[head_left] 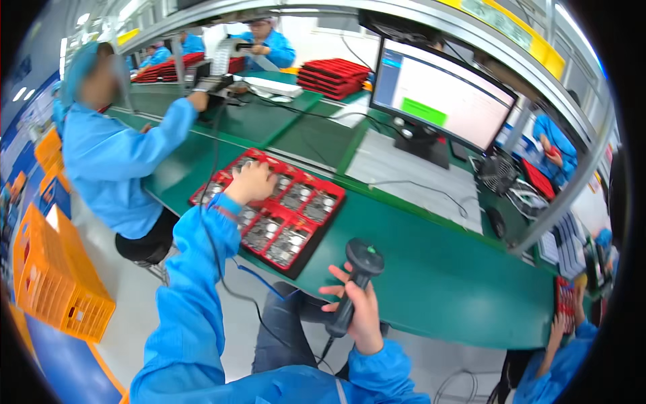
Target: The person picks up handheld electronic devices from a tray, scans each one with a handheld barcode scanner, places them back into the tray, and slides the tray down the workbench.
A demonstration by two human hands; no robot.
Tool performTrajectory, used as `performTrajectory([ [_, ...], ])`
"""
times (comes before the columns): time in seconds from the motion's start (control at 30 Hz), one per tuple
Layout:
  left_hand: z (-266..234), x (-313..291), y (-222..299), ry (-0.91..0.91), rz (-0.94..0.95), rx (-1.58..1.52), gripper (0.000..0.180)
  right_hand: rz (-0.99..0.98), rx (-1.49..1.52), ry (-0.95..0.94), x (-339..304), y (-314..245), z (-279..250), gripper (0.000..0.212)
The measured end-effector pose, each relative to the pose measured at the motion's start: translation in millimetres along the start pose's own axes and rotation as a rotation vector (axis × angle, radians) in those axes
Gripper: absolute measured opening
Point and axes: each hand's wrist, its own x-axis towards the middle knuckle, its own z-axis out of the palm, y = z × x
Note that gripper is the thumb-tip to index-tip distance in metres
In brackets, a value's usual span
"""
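Observation:
A red tray lies on the green table, divided into compartments that hold several grey circuit boards. My left hand reaches over its far part, fingers bent down onto the boards. The fingertips are partly hidden and slightly blurred, so I cannot tell whether they grip one. In front of the table's near edge, my right hand holds a black barcode scanner by its handle. The scanner's rounded head points up, and some fingers stick out past the handle. Its cable hangs down toward my lap.
A monitor stands beyond the table's green ledge. Stacked red trays sit at the back. A co-worker in blue works on the left, near orange crates. Another co-worker's hands are at the far right. A dark cable crosses near my left arm.

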Motion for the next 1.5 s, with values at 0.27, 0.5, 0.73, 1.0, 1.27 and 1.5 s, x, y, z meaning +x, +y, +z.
performTrajectory([
  [0.27,54.5,49.1,-126.0,0.019,-0.244,0.071,0.053,-0.037,-0.032,-0.060,6.4,24.4,58.2,0.052],
  [0.5,1.7,17.1,7.5,-0.367,-0.180,0.007,0.050,-0.112,-0.164,0.082,-17.7,17.7,-0.9,0.057],
  [0.73,25.2,-19.2,101.9,-0.481,0.188,-0.158,0.046,-0.245,-0.375,0.476,-88.2,-33.8,-109.4,0.039],
  [1.0,84.0,-26.2,248.1,-0.429,0.479,-0.337,0.042,-0.489,-0.541,0.922,-137.6,-78.7,-180.9,0.038],
  [1.27,120.1,-39.7,298.9,-0.300,0.676,-0.476,0.060,-0.476,-0.654,1.007,-186.3,-61.6,-199.3,0.040],
  [1.5,106.9,-24.2,310.9,-0.481,0.726,-0.309,0.076,-0.529,-0.805,0.885,-182.9,-66.9,-218.4,0.029],
])
